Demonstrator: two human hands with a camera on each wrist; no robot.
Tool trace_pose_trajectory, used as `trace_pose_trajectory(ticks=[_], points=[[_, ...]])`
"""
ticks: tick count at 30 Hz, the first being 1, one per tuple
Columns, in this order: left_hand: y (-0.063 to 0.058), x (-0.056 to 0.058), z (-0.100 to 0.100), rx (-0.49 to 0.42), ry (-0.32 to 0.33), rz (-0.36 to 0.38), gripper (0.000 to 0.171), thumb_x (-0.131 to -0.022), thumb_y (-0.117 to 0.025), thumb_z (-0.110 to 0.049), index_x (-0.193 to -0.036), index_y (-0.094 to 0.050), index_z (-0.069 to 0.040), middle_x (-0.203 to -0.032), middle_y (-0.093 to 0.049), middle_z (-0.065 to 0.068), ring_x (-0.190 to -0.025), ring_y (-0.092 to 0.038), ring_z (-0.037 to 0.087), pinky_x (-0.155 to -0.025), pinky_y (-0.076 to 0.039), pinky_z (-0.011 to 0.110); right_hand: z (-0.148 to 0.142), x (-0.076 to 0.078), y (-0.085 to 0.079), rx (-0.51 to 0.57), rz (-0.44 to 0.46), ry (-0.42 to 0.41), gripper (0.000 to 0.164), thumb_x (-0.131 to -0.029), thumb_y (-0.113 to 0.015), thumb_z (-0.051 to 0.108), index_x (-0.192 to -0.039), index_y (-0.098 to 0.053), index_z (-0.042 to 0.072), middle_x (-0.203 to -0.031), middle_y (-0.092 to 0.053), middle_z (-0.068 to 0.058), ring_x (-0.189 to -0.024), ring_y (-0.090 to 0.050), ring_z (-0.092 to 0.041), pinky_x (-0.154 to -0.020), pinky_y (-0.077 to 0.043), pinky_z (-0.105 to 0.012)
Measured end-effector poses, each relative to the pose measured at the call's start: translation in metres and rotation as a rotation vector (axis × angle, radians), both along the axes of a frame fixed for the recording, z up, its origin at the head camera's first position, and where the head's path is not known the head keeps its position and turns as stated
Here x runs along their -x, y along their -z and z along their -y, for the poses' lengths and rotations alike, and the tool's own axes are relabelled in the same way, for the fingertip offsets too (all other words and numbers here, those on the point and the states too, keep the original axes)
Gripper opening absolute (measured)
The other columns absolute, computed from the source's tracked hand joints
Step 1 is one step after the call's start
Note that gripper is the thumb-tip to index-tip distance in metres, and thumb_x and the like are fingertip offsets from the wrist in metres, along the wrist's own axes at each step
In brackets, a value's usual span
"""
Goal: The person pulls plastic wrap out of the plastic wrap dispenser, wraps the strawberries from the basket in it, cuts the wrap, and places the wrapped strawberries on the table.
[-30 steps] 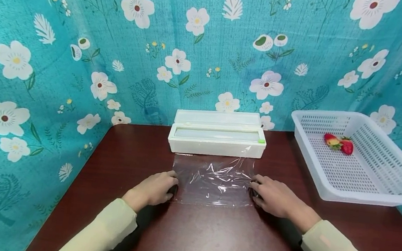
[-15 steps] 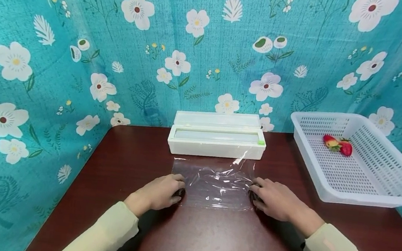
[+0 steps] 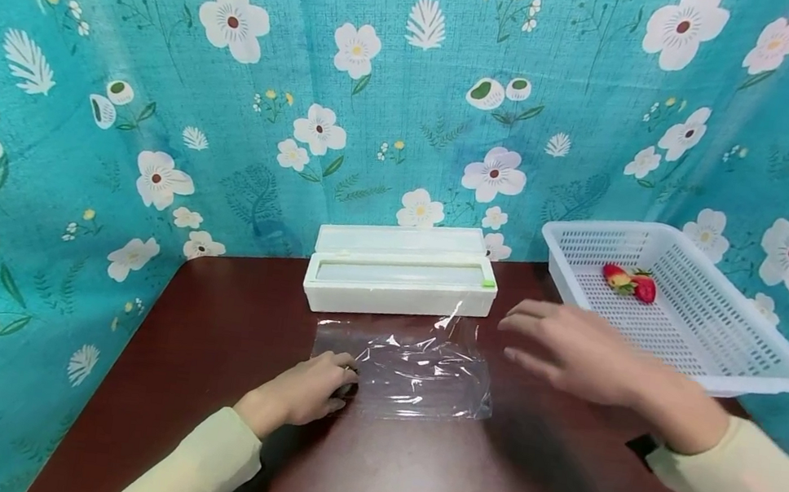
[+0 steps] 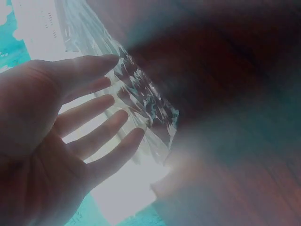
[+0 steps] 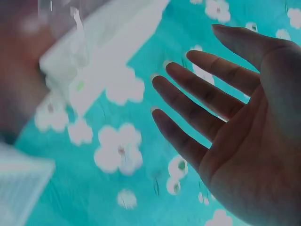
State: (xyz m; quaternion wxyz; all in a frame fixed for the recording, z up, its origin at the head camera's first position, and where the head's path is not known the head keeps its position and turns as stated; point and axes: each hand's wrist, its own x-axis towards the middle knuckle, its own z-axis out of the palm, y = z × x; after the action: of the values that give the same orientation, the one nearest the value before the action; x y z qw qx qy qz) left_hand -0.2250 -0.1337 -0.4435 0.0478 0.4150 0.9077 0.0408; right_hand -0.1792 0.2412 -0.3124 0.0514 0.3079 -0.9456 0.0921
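Observation:
A sheet of clear plastic wrap (image 3: 423, 377) lies wrinkled on the table, stretching from a white wrap box (image 3: 399, 296) whose lid is raised. My left hand (image 3: 306, 387) rests at the sheet's left edge. In the left wrist view the left hand (image 4: 44, 108) has its fingers nearly straight, with the thumb tip at the wrap (image 4: 150, 101). My right hand (image 3: 581, 355) is lifted off the sheet, right of it and in front of the basket. The right wrist view shows that right hand (image 5: 249, 122) with fingers extended, holding nothing.
A white perforated basket (image 3: 785, 378) stands at the right with red strawberries (image 3: 628, 282) inside. A green slider (image 3: 489, 284) sits at the box's right end. Behind the dark red table (image 3: 231, 316) hangs a teal floral curtain (image 3: 373, 178).
My right hand has left the wrap's right edge and moved up and right toward the basket. The left hand has shifted slightly inward on the wrap. The head view has turned a little right.

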Motion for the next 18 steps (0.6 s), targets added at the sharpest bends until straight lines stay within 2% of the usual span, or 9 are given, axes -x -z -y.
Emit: trace_pose_trajectory(ticks=[3,6,10,14,18], points=[[0.0,0.0,0.002,-0.014,0.003,-0.001,0.027,-0.091,-0.08,-0.008,-0.118,-0.075,-0.005,-0.13,-0.066,0.012,-0.113,-0.064,0.03,-0.091,-0.058,0.038,-0.018,0.016,-0.024,0.002,-0.003,0.052,0.033,-0.096,-0.077,0.03,-0.125,-0.074,0.014,-0.117,-0.074,-0.002,-0.106,-0.071,-0.022,-0.09,-0.06,-0.048],[0.0,-0.001,0.003,-0.01,-0.006,0.0,0.028,-0.092,-0.08,-0.01,-0.119,-0.075,-0.005,-0.131,-0.066,0.012,-0.113,-0.063,0.03,-0.091,-0.058,0.04,-0.042,0.043,-0.045,-0.029,0.007,0.132,0.034,-0.099,-0.074,0.028,-0.126,-0.073,0.009,-0.12,-0.074,-0.01,-0.11,-0.071,-0.03,-0.092,-0.058,-0.054],[0.002,-0.003,0.007,-0.005,-0.031,-0.003,0.031,-0.091,-0.081,-0.011,-0.121,-0.075,-0.006,-0.13,-0.065,0.011,-0.109,-0.063,0.029,-0.088,-0.058,0.042,-0.083,0.101,-0.056,-0.091,0.048,0.213,0.033,-0.101,-0.069,0.022,-0.126,-0.071,0.001,-0.121,-0.074,-0.02,-0.11,-0.07,-0.039,-0.09,-0.057,-0.061],[0.006,-0.005,0.008,-0.017,-0.022,-0.011,0.031,-0.091,-0.08,-0.011,-0.121,-0.075,-0.008,-0.13,-0.065,0.009,-0.107,-0.063,0.028,-0.085,-0.059,0.04,-0.128,0.152,-0.046,-0.174,0.111,0.274,0.028,-0.097,-0.069,0.013,-0.118,-0.071,-0.004,-0.11,-0.074,-0.022,-0.1,-0.07,-0.04,-0.083,-0.058,-0.06],[0.009,-0.008,0.008,-0.015,-0.024,-0.01,0.03,-0.092,-0.08,-0.012,-0.121,-0.074,-0.009,-0.13,-0.065,0.008,-0.106,-0.063,0.026,-0.081,-0.059,0.036,-0.161,0.181,-0.015,-0.247,0.172,0.34,0.029,-0.092,-0.074,0.009,-0.114,-0.069,-0.008,-0.103,-0.071,-0.024,-0.093,-0.068,-0.04,-0.08,-0.057,-0.06]])
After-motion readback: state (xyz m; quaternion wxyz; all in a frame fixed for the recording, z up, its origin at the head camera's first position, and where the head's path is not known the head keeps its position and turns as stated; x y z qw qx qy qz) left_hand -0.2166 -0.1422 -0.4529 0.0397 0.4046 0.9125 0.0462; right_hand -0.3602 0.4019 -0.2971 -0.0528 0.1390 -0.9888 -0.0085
